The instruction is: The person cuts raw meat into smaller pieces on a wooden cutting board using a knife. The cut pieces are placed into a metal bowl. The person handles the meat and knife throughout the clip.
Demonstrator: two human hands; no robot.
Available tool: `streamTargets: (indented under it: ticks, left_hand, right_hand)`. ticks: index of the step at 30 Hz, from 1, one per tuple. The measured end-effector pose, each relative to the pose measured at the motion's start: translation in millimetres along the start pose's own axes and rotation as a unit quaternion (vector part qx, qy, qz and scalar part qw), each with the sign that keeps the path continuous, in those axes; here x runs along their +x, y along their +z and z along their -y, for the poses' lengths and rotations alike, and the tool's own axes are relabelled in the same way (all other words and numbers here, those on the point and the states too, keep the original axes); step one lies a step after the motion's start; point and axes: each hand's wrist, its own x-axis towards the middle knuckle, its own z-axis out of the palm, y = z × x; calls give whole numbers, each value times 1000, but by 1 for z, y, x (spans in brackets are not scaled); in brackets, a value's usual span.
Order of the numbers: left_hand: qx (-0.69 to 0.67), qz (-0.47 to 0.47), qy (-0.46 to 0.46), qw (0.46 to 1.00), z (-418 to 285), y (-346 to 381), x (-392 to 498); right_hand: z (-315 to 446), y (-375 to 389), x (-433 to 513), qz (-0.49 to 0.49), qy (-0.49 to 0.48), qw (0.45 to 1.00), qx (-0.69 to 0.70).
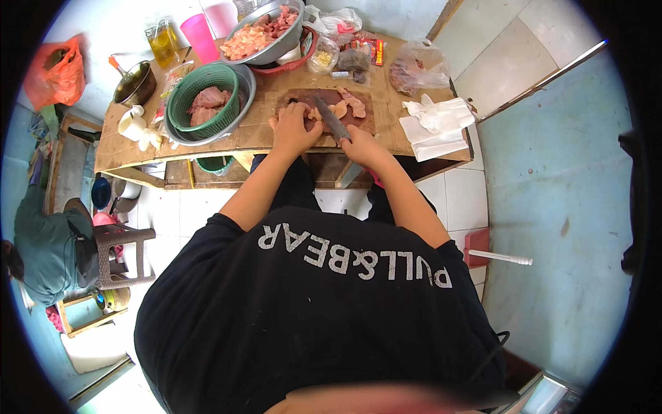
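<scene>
On the wooden table (248,135), a brown cutting board (364,126) bears pieces of raw chicken meat (356,105). My right hand (362,147) is closed on the handle of a kitchen knife (331,118), its dark blade reaching over the board beside the meat. My left hand (295,127) rests on the board's left part, its fingers bent over the meat there; whether they grip a piece is hidden. Left of the board, a green plastic colander (178,111) with larger pieces of raw meat stands in a grey basin (249,101).
At the back stand a grey bowl (296,32) of cut meat, a pink cup (200,39) and a saucepan (134,88). Plastic bags (434,67) and white paper (437,127) lie at right. Another person (49,243) is at far left, near a plastic stool (121,259).
</scene>
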Motion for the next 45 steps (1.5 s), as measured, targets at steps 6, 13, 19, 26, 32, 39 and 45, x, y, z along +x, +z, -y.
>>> streamTargets:
  ticks: [6,13,19,26,32,39,45]
  left_hand:
    - [13,27,-3,1000,7,5,7]
    - [-48,13,-6,999,8,3,11]
    - [1,10,22,1000,7,10,12]
    - [39,8,20,999,6,3,6]
    - [-61,32,-90,994,13,-14,9]
    - [-160,36,29,986,4,17,33]
    - [13,216,59,974,-16,12,43]
  right_hand:
    - [19,10,-6,-33,-12,992,-120]
    - [23,14,-9,-16,10,990,-136]
    - [27,6,-13,-7,27,992,-123]
    - [26,5,-13,6,35,985,-168]
    - [13,-7,-11,19,12,994,-103]
    - [-11,-46,-54,36,86,985,147]
    - [-39,-58,-96,43,137,949,281]
